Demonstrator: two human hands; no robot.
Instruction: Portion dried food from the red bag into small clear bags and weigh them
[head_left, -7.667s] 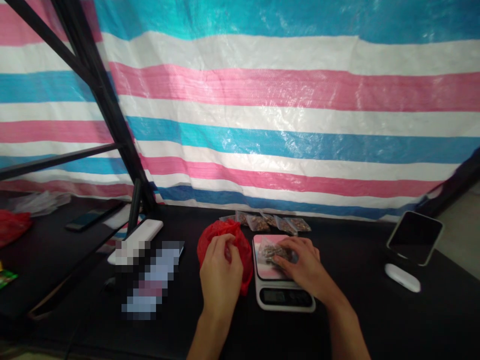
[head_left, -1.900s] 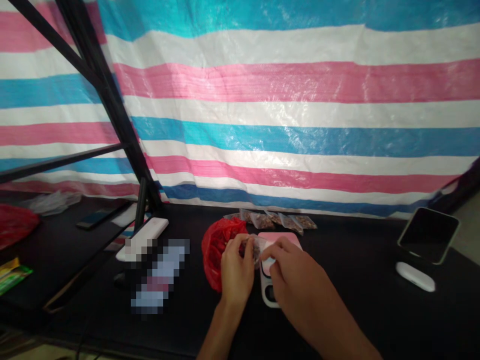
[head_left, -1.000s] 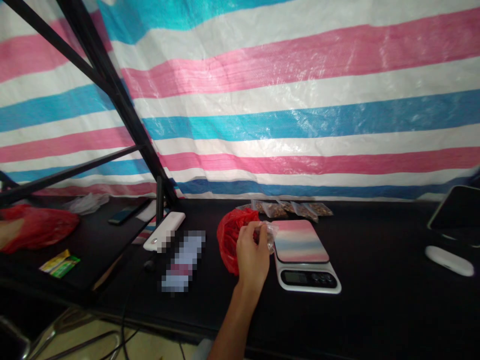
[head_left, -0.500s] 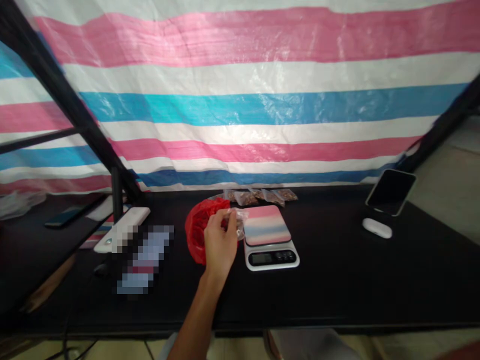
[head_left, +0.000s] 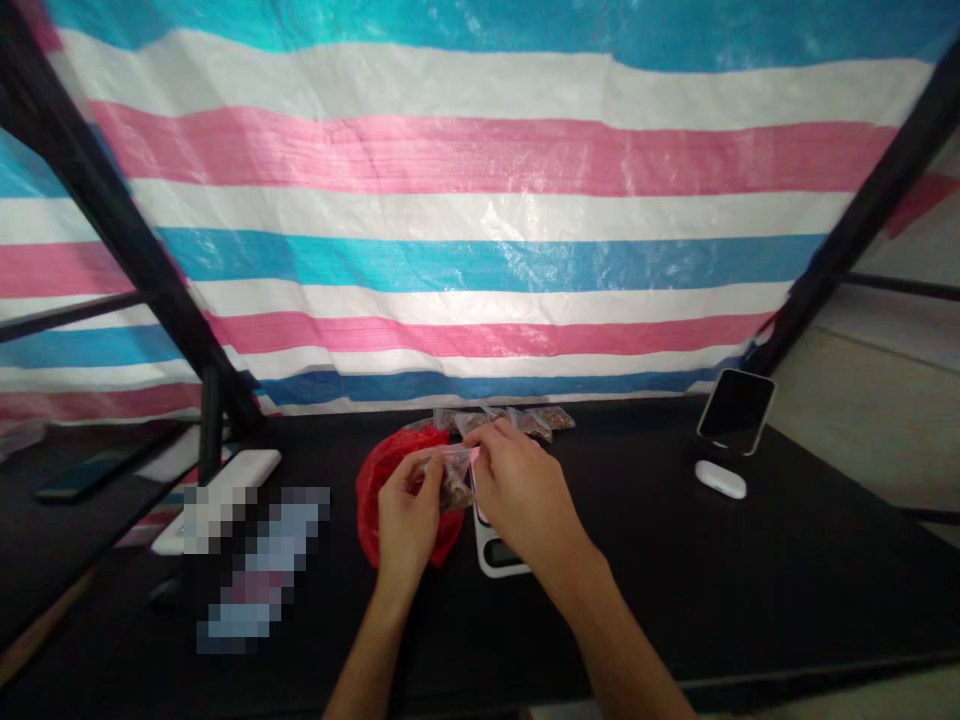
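A small clear zip bag (head_left: 456, 482) with brown bits inside is held up between my two hands. My left hand (head_left: 411, 510) pinches its left side, fingers closed. At its right upper edge my right hand (head_left: 521, 485) is closed on the bag too, though its fingertips are partly hidden. Behind my left hand lies a crumpled red plastic bag (head_left: 369, 500). Under my right hand is a white kitchen scale (head_left: 484, 562), its plate mostly covered. Several more filled zip bags (head_left: 555, 418) lie in a row beyond the scale.
On the right, a tablet-like device (head_left: 739, 410) leans upright behind a white oval case (head_left: 721, 479). A long white device (head_left: 255, 470) and a blurred-out flat item (head_left: 281, 560) lie at left. Striped plastic sheeting (head_left: 480, 215) hangs behind the black table (head_left: 637, 590).
My right hand has come in from the right and grips the zip bag with my left. The view has tilted up and shifted slightly right.
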